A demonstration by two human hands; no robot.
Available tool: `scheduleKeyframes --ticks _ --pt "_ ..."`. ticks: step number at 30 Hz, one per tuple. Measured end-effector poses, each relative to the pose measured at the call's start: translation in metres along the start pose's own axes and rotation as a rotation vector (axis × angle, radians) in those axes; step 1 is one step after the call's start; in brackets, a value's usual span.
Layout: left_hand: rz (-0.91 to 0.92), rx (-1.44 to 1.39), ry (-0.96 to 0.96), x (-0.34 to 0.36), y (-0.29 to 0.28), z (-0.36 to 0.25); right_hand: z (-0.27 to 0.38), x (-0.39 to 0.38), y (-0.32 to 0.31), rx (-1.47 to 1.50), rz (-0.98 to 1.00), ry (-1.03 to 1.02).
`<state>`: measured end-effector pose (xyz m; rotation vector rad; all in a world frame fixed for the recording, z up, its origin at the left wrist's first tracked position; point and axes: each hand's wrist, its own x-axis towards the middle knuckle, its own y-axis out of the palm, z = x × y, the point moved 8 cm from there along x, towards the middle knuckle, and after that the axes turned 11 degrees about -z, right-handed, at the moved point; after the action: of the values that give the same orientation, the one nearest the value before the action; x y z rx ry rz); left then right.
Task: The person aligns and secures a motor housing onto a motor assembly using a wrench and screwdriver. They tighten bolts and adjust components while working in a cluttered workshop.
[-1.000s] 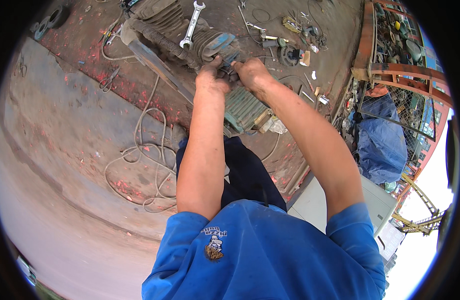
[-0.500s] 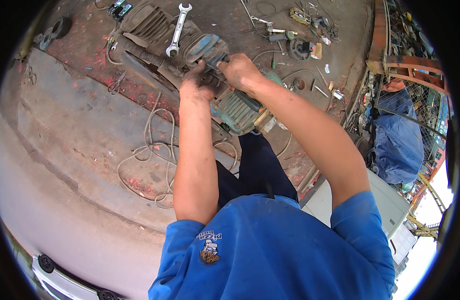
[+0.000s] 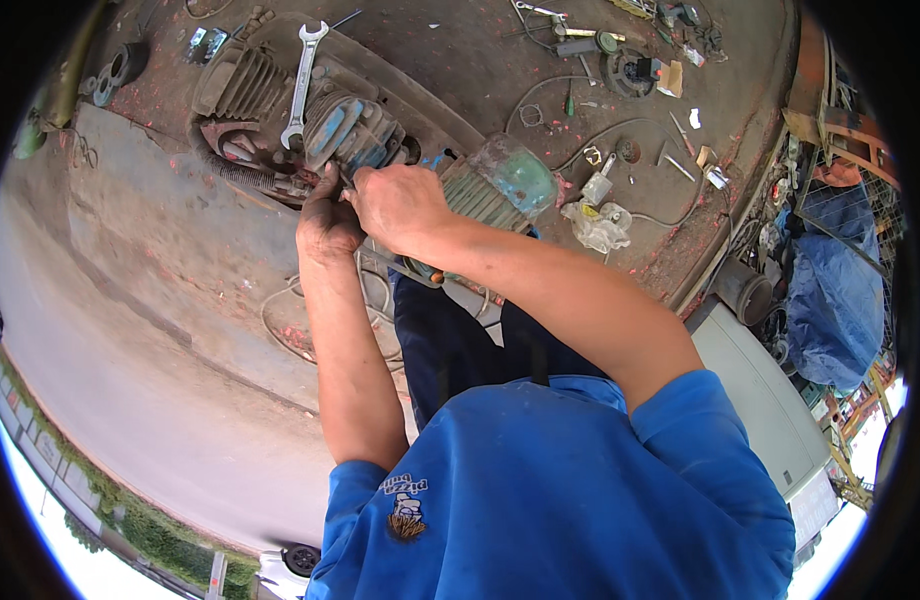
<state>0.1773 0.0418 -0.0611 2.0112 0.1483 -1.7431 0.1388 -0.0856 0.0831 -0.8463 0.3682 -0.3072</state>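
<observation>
An air compressor lies ahead of me, with a finned cylinder (image 3: 245, 85) and a second, blue-painted finned cylinder (image 3: 350, 130). Across its top rests a double open-ended wrench (image 3: 303, 85). My left hand (image 3: 330, 222) is closed at the near side of the blue-painted cylinder, its fingers partly hidden. Right beside it my right hand (image 3: 405, 205) is curled, thumb and fingers pinched together against the left fingertips. What either hand grips cannot be made out. A green finned motor (image 3: 485, 185) sits to the right of my right hand.
Tools lie on the dirty floor, among them a green-handled screwdriver (image 3: 570, 100) and a hammer (image 3: 677, 163). A round machine part (image 3: 628, 75) is at the far right. Cable loops (image 3: 280, 310) lie near my left forearm. A blue tarp (image 3: 830, 290) hangs at the right.
The view has shifted. Both hands have moved left along the compressor, to the near side of the blue-painted cylinder. More of the green motor now shows. The wrench stays on top.
</observation>
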Motion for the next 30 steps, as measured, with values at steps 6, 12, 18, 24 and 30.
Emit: scheduleKeyframes --ticks 6,12,18,24,30 --pt "0.182 -0.055 -0.172 -0.014 0.027 0.015 0.006 -0.003 -0.014 -0.063 -0.134 -0.255" --pt "0.233 0.009 -0.163 -0.005 0.015 0.006 0.001 0.001 -0.008 0.133 0.010 -0.053" --pt "0.059 0.009 -0.076 -0.013 0.017 0.007 -0.023 0.007 0.010 0.447 0.054 0.485" --pt "0.318 -0.052 -0.148 -0.015 0.031 0.009 0.027 -0.010 -0.017 -0.087 -0.121 -0.338" --pt "0.431 -0.114 -0.208 -0.029 0.036 0.013 0.041 -0.010 -0.013 -0.161 -0.127 -0.400"
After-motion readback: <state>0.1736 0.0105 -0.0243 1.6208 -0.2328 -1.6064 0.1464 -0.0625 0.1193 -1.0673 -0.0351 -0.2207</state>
